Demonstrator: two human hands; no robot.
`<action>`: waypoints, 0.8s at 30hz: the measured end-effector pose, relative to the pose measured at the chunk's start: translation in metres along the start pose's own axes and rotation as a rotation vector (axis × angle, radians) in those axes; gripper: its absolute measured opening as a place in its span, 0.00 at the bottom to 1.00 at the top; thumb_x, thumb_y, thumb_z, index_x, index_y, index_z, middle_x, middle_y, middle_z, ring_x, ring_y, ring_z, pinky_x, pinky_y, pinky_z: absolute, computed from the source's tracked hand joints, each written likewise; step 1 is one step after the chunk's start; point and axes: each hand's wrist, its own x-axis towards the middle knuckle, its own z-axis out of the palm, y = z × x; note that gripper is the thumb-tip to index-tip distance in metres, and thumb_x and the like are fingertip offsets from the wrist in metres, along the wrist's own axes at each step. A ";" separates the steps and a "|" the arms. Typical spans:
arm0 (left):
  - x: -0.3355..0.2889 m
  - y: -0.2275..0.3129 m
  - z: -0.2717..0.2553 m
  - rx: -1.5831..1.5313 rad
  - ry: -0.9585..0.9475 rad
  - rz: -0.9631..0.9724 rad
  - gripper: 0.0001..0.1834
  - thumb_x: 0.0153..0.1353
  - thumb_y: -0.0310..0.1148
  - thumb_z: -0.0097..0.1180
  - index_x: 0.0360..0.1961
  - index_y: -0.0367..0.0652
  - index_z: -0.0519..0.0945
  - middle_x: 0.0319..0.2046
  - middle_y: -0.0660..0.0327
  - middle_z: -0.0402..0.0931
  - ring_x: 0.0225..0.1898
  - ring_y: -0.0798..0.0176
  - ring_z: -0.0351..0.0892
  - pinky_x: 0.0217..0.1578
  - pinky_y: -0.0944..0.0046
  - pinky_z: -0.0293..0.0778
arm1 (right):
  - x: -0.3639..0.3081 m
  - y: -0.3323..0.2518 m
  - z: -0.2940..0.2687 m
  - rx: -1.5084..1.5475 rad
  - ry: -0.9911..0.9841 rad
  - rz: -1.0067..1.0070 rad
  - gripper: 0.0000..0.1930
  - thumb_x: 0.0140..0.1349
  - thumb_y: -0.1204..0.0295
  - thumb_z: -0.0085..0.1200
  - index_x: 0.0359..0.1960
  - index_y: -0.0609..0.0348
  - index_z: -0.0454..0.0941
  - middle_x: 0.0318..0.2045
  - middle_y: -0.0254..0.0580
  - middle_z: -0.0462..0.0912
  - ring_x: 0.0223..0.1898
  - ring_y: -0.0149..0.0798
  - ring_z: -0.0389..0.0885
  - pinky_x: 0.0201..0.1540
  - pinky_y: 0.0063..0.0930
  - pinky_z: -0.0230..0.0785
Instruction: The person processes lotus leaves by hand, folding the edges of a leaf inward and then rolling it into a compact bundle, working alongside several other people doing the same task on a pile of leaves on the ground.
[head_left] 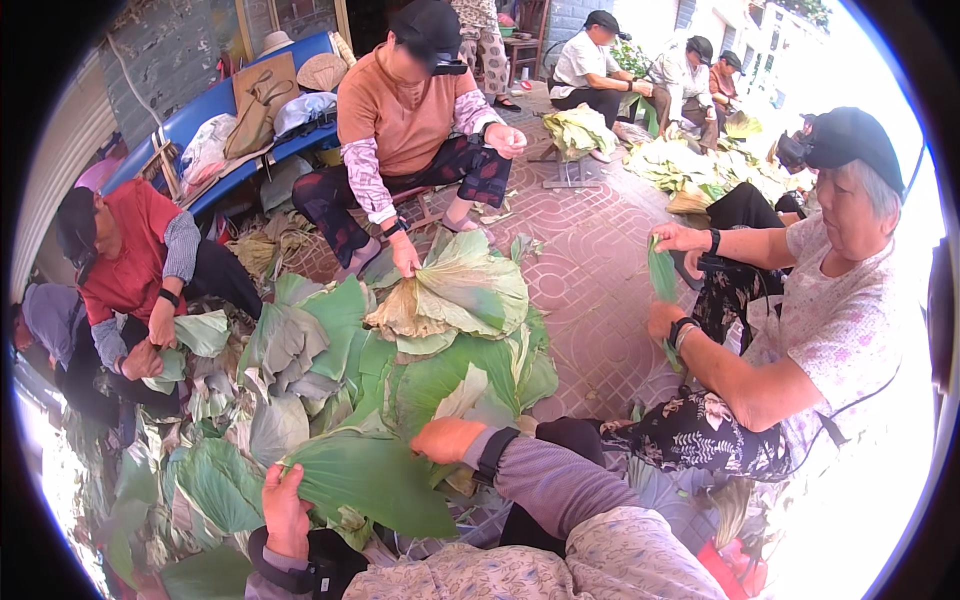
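A large green lotus leaf [375, 482], folded to a fan shape with ribs spreading from one end, lies across the space before me. My left hand [287, 512] pinches its narrow left end between thumb and fingers. At the leaf's upper right edge is my right hand [447, 440], closed with its back up; its fingertips are partly hidden where they meet the leaf. Just beyond both hands rises a heap of green leaves [430, 380], topped by a yellowed, drying leaf [455, 290] that a co-worker's hand touches.
Drying leaves [275, 425] spread over the ground at left. A co-worker in red [135, 265] handles leaves there; another in orange [405, 120] sits opposite. Close on my right, a person [830, 270] holds a green strip of leaf [661, 272]. Patterned paving [600, 330] lies between us.
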 end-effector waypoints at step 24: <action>0.034 0.073 0.290 -0.077 -1.016 0.205 0.45 0.54 0.55 0.46 0.62 0.48 0.37 0.61 0.47 0.39 0.63 0.52 0.40 0.59 0.50 0.43 | -0.022 0.022 -0.001 0.026 0.149 -0.070 0.10 0.48 0.71 0.45 0.30 0.56 0.76 0.30 0.48 0.77 0.34 0.51 0.75 0.36 0.41 0.67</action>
